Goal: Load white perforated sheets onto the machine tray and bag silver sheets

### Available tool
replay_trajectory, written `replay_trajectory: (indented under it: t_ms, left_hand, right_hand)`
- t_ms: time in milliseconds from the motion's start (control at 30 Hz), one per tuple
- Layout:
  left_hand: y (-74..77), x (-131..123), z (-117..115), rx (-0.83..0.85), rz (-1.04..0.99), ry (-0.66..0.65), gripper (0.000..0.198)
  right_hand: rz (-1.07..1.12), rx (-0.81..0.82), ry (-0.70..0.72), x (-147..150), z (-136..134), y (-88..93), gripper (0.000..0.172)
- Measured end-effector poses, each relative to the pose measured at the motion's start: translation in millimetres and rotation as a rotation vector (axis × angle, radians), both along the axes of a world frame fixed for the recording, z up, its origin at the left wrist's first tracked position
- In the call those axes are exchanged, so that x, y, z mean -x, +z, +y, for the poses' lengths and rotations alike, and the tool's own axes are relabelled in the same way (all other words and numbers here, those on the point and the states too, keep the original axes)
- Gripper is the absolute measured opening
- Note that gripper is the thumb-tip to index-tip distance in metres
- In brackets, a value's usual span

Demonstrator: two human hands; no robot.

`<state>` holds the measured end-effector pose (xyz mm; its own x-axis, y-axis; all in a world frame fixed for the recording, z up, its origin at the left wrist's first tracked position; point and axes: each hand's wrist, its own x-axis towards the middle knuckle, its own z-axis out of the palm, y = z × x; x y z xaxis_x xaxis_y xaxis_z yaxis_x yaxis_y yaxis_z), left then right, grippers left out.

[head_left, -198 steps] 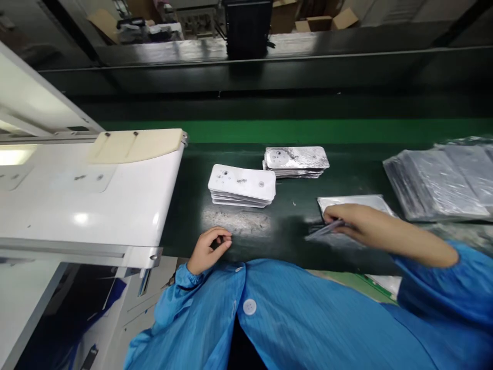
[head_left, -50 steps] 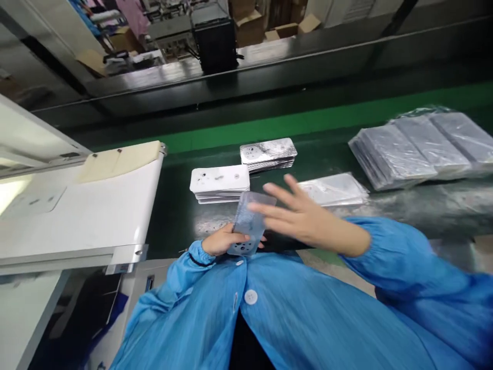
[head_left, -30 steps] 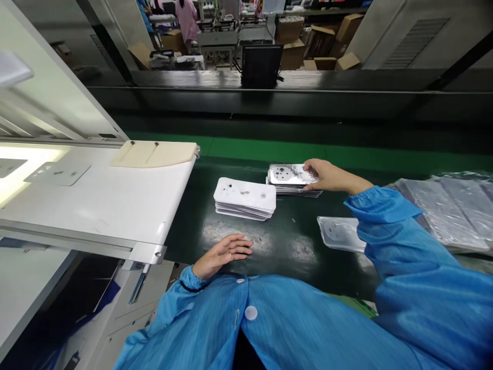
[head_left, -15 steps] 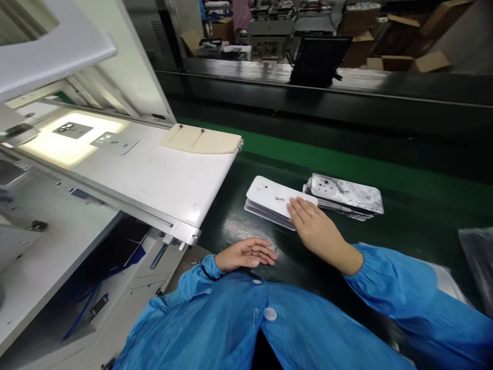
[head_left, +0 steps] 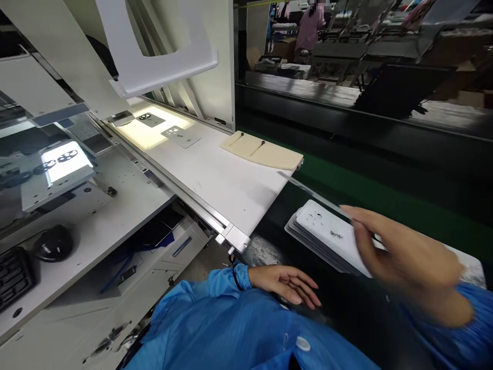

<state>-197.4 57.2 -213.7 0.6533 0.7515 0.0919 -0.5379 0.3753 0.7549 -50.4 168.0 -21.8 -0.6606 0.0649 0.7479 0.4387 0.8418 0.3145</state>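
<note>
A stack of white plates with small holes (head_left: 327, 231) lies on the dark green belt (head_left: 385, 198). My right hand (head_left: 404, 254) hovers over its right end, blurred by motion. Its fingertips pinch a thin plate (head_left: 311, 192) seen edge-on, which reaches left toward the white conveyor (head_left: 215, 177). My left hand (head_left: 287, 285) rests flat and open on the belt near my blue coat, holding nothing. A second, speckled stack (head_left: 472, 264) shows only its corner behind my right hand.
Two grey plates (head_left: 181, 136) (head_left: 150, 119) ride the lit part of the white conveyor, which ends in a beige pad (head_left: 262, 151). A mouse (head_left: 54, 241) and keyboard (head_left: 13, 275) sit on the left shelf. Another person in pink (head_left: 308, 25) works far behind.
My head has turned left, so the machine fills more of the view. My right hand has risen off the white stack with a thin plate. My left hand has stayed in place.
</note>
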Motion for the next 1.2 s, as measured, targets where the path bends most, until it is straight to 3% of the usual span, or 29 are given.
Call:
replay_trajectory:
  t_ms: [100,167,300,400,500,600,1000,1200]
  left_hand:
    - [0.6,0.6,-0.3,-0.007,0.009,0.002,0.064]
    - [0.1,1.3,-0.6,-0.012,0.003,0.005,0.066]
    - [-4.7,2.2,-1.2,-0.018,-0.032,0.012,0.067]
    - [-9.4,2.1,-0.7,-0.009,-0.039,0.007,0.068]
    - [-11.6,2.1,0.7,-0.006,-0.01,-0.017,0.067]
    - [-11.9,2.7,2.1,-0.015,0.007,-0.026,0.063]
    - [-1.0,7.4,1.0,-0.019,0.017,0.002,0.062]
    - [-10.1,4.9,1.4,-0.033,-0.026,0.007,0.058]
  right_hand:
    - [-0.137,-0.017,0.206,69.9,-3.8,5.1,0.032]
    - [-0.246,0.024,0.186,114.5,-4.3,0.6,0.038]
    - [-0.48,0.345,0.189,164.1,-6.0,-14.1,0.043]
    - [-0.573,0.579,0.239,167.6,-10.7,-20.1,0.044]
    - [-0.639,0.676,0.228,165.5,-14.4,-19.5,0.063]
    - [-0.677,0.706,0.196,170.8,-11.5,-15.8,0.072]
    - [-0.715,0.75,0.134,188.5,4.7,-9.6,0.07]
    - [-0.681,0.742,0.139,190.3,6.6,-11.1,0.069]
